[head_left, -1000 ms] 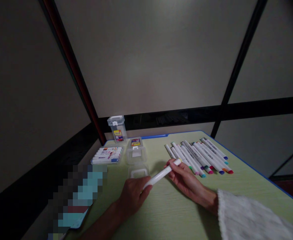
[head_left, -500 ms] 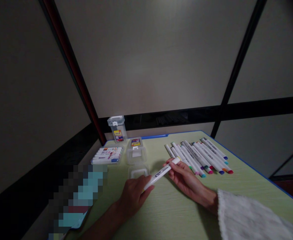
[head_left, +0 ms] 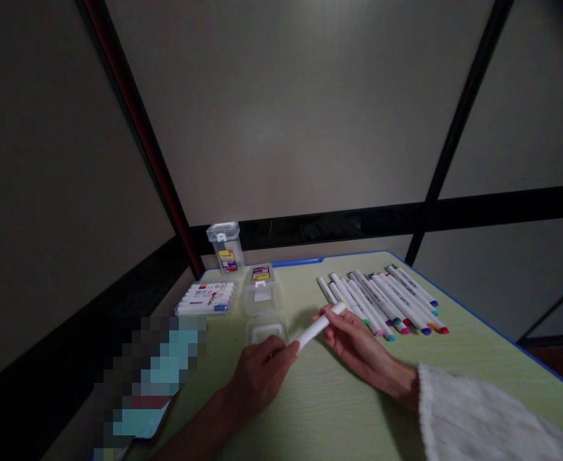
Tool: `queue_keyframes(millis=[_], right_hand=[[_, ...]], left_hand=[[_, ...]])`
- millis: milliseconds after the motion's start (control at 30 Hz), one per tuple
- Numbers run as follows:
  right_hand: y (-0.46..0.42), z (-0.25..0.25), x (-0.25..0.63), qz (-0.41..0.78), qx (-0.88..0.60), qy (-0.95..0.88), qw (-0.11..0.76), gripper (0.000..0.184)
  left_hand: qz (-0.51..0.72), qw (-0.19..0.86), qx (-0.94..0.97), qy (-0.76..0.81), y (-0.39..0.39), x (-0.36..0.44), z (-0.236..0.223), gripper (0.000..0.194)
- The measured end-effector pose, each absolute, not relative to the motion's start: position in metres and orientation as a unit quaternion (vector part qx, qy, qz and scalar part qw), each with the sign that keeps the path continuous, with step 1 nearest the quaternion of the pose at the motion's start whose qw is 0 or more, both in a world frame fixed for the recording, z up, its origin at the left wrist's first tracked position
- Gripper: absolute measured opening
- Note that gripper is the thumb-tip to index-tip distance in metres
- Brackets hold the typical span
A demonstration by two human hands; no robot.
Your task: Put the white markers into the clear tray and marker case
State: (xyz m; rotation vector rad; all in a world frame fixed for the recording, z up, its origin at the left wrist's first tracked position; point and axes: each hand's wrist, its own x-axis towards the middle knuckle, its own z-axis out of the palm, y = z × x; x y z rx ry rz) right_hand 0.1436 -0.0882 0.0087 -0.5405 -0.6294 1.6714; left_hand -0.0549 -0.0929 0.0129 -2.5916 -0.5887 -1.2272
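A white marker (head_left: pixel 316 329) with a yellow tip at its upper end is held slantwise above the table between my two hands. My left hand (head_left: pixel 265 371) is closed around its lower end. The fingertips and thumb of my right hand (head_left: pixel 356 339) pinch its upper end. Behind my right hand several white markers (head_left: pixel 377 301) with coloured ends lie side by side. A clear plastic lid (head_left: pixel 267 328) lies just beyond my left hand, partly hidden by it.
At the back left stands a clear lidded box (head_left: pixel 228 250). In front of it are another clear box (head_left: pixel 262 298) and a pack of markers (head_left: pixel 207 298). A pixelated light-blue item (head_left: pixel 166 378) lies at the left edge of the green table (head_left: pixel 320 416).
The marker has rolled about its length, so its printed side no longer shows. My left hand's fingers have shifted round its lower end; my right hand stays in place.
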Motion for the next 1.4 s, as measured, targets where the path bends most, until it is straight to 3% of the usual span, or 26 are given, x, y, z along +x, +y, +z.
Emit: queue_keyframes(millis=[1400], right_hand=[[-0.0915,0.0104,0.1451,0.742,-0.184,-0.272,0.584,0.012]], left_hand=[[-0.422,0.108,-0.861,-0.261,-0.0941,-0.0539,0.0155,0.027]])
